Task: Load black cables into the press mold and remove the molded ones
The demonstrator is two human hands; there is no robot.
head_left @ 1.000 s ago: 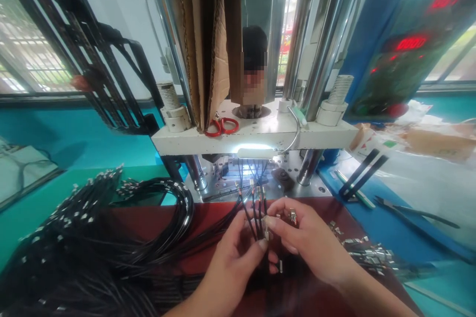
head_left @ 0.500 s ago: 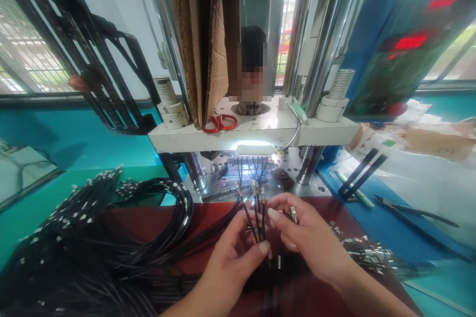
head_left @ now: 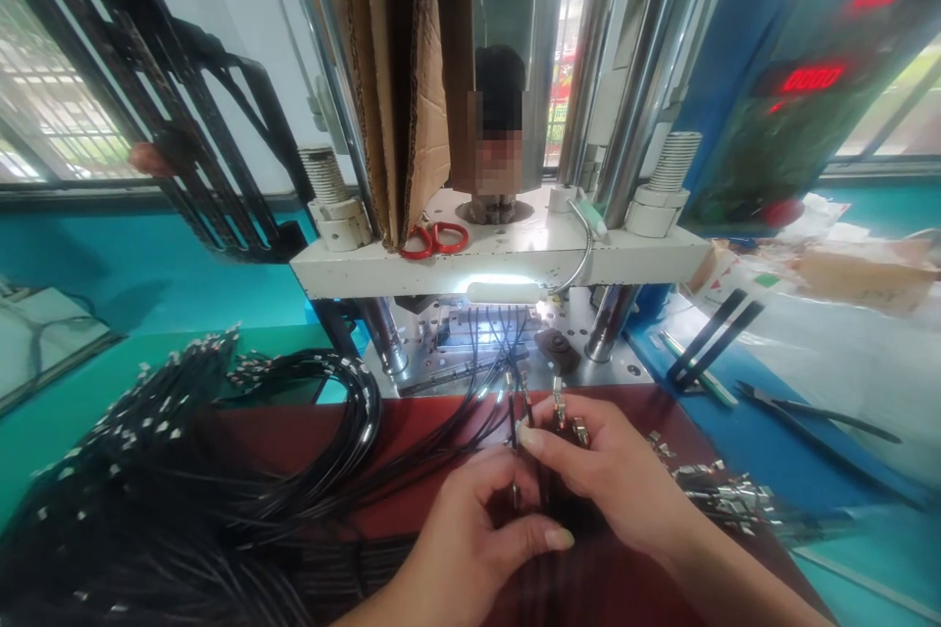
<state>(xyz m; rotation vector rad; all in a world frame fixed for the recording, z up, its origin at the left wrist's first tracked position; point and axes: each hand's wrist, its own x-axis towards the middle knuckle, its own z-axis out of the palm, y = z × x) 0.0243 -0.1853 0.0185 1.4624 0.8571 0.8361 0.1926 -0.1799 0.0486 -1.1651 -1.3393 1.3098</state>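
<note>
Over the red-brown work surface my two hands are close together among black cables with metal terminals. My right hand [head_left: 614,465] is closed on several of them; bright terminals [head_left: 560,402] stick up past its fingers. Its thumb and forefinger pinch near a terminal-tipped cable [head_left: 526,397]. My left hand [head_left: 470,529] is curled around the lower part of the cables, its thumb stretched below them. Another upright black cable [head_left: 513,421] rises from its fingers. The hands partly hide the cable lengths.
A press with a white plate [head_left: 500,265] stands ahead, its lamp [head_left: 504,293] lit above a metal bed. Red-handled scissors [head_left: 433,240] rest on the plate. Bundled black cables [head_left: 147,509] lie left; loose terminals [head_left: 735,495] and pliers [head_left: 816,411] lie right.
The cable tips have spread apart, with fewer upright above my left hand and more terminals at my right hand. My left hand has dropped slightly and its thumb has moved right.
</note>
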